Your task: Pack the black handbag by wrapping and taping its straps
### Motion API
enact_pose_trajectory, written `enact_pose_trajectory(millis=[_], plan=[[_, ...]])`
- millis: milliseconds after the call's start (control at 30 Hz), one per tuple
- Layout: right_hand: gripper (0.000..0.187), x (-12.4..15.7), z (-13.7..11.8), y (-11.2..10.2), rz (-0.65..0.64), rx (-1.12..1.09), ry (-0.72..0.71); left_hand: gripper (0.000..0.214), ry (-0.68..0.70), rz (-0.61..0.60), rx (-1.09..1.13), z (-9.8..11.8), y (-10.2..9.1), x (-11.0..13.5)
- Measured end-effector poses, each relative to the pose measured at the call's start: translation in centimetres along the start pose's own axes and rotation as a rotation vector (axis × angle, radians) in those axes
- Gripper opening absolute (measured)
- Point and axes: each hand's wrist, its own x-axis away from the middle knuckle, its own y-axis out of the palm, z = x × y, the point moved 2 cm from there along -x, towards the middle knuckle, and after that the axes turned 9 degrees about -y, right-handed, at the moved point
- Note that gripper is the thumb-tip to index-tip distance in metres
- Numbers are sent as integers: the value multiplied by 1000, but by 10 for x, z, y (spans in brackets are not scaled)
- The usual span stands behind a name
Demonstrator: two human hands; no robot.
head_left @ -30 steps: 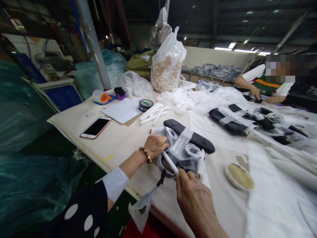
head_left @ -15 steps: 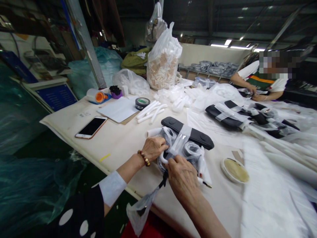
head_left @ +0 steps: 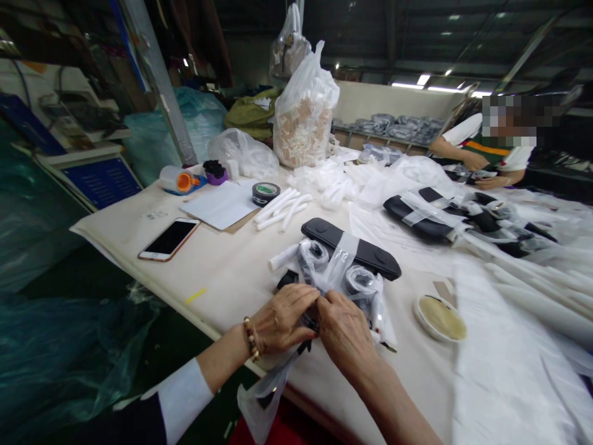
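Note:
A black bag (head_left: 349,250) lies on the table in front of me, a clear plastic band across its middle. Its coiled straps (head_left: 361,279) are wrapped in clear film, with white foam tubing (head_left: 283,256) sticking out at the left. My left hand (head_left: 288,316) is closed over the near part of this bundle, thumb and fingers bent. Against it, my right hand (head_left: 343,326) pinches the same part; the fingertips of both hands meet and hide what lies between them. A clear plastic piece (head_left: 263,395) hangs from a black strap end below, over the table edge.
A phone (head_left: 169,240), white tubes (head_left: 282,209), a tape roll (head_left: 265,193) and a paper sheet (head_left: 217,207) lie to the left. At right are a round dish (head_left: 440,317) and another wrapped black bag (head_left: 417,217). A co-worker (head_left: 486,151) works across the table.
My left hand has come off the film-wrapped coil and moved nearer me, up against my right hand. The white tube bend between the hands is now covered. My right hand stays almost in place.

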Motion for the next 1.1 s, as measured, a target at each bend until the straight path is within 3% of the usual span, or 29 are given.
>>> enact_pose_trajectory(millis=[200,567,700,767,833,933,1100], plan=[[22,16,-3,-2,24,-1,58,38,-136,115,-42,-7,6,10],[20,19,-7,5,30,-27,23,32,-104,47,-117,-2,7,8],[17,18,-5,11,91,7,36,25,-121,170,-35,-5,4,3],[18,18,-4,13,120,7,29,18,-249,309,15,-10,1,-1],[19,17,-3,14,134,-7,18,10,-469,400,63,-17,-1,-7],[20,15,-2,15,135,-18,28,19,-751,359,188,-27,0,-21],[20,8,-1,16,84,-37,53,27,-1019,238,457,-40,3,-43]])
